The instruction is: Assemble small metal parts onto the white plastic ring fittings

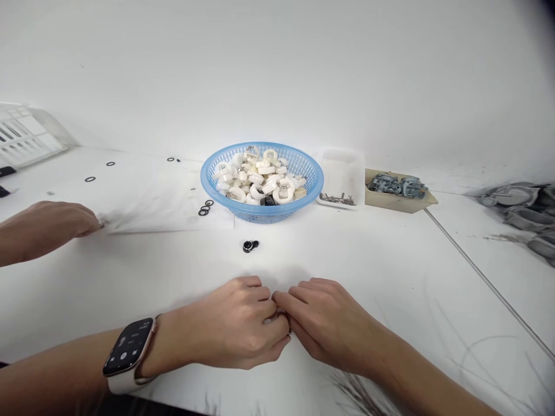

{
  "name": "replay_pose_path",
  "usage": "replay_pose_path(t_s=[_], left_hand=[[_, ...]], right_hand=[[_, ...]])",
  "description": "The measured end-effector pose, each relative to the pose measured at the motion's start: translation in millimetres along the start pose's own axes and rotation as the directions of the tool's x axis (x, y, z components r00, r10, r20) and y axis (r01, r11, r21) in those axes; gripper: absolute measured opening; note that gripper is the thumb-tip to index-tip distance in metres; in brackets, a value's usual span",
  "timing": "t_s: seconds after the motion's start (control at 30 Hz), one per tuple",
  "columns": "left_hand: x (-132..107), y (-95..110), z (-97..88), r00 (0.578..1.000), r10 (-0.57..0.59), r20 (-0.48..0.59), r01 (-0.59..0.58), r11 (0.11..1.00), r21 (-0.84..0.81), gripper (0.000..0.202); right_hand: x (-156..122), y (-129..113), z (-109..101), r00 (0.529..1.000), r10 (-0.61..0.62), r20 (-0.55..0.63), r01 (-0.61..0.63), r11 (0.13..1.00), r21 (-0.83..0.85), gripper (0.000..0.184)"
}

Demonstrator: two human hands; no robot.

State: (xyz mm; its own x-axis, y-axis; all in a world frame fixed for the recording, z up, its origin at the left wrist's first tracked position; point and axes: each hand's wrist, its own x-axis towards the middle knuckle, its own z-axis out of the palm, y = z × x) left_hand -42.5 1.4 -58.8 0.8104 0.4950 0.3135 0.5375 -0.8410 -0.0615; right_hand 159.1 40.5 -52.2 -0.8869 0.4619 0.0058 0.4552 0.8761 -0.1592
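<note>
My left hand (243,325), with a watch (130,346) on its wrist, is closed low in the middle of the view. Its fingertips meet those of my right hand (332,323), which is also closed in a pinch. A small bit of something dark and shiny shows between the fingers, too covered to name. Just beyond them on the white table lies a small black part with a shiny ring (250,247). A blue plastic basket (260,215) behind it holds many white ring-shaped pieces (284,192) and a few black ones.
Another person's hand (65,226) reaches in from the left over a white sheet (143,216). Black O-rings (206,208) lie beside the basket. Right of it stand a white tray (342,167) of thin metal pieces and a beige box (390,204) of metal parts. Grey castings (520,199) sit far right.
</note>
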Motion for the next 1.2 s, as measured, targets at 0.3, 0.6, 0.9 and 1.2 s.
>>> replay_pose_path(t_s=[0.3,0.6,0.9,1.2], left_hand=[[-0.2,-0.4,0.5,1.0,0.006,-0.011,-0.006,0.999,-0.041,0.019],[-1.5,-1.4,4.7,1.0,0.009,-0.015,-0.01,0.999,-0.044,0.018],[-1.2,-1.3,1.1,1.0,0.009,0.016,-0.008,0.998,-0.063,0.019],[-1.2,-0.2,-0.7,1.0,0.001,0.015,0.0,0.998,-0.062,0.018]], right_hand=[[-1.3,-1.7,-1.3,1.0,-0.004,-0.009,0.004,0.999,0.037,0.014],[-1.4,-1.5,1.1,0.999,-0.01,-0.04,0.012,0.999,0.052,0.014],[-1.3,-1.8,-1.6,1.0,-0.003,-0.01,0.004,0.999,0.048,0.015],[-1.3,-1.6,-1.5,1.0,0.0,0.018,-0.001,0.999,0.042,0.016]])
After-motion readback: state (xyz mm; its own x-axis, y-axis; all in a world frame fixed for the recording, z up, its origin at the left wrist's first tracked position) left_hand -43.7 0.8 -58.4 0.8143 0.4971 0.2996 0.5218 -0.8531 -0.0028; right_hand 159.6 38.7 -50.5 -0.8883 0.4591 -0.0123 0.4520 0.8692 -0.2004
